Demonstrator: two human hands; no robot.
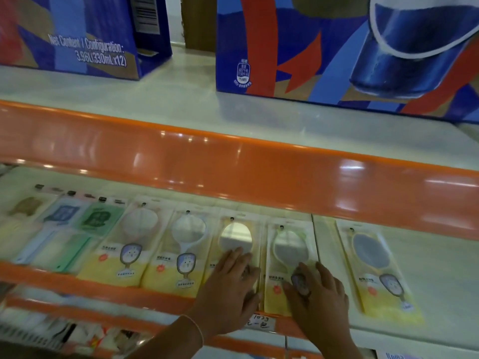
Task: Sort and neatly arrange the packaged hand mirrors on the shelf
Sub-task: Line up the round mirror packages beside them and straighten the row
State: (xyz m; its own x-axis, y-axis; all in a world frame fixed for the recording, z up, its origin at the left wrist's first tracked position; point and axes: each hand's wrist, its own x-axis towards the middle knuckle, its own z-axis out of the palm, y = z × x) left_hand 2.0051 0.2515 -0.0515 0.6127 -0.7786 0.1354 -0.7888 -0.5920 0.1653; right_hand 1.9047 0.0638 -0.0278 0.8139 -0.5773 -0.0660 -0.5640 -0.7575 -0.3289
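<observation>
On the pale lower shelf [427,268] with its glossy orange lip, flat clear-and-yellow plastic packets of hand mirrors lay in a row. The left hand [233,278] pressed flat, fingers straight, on the packet with the round bright mirror [236,238]; the right hand [320,288] rested spread on the neighbouring green-rimmed mirror packet [287,251]. These looked light, thin and slick, likely to slide under a palm, with breakable glass inside; the stiff lower card end seemed the safest hold. A grey-mirror packet [373,255] lay apart, askew.
</observation>
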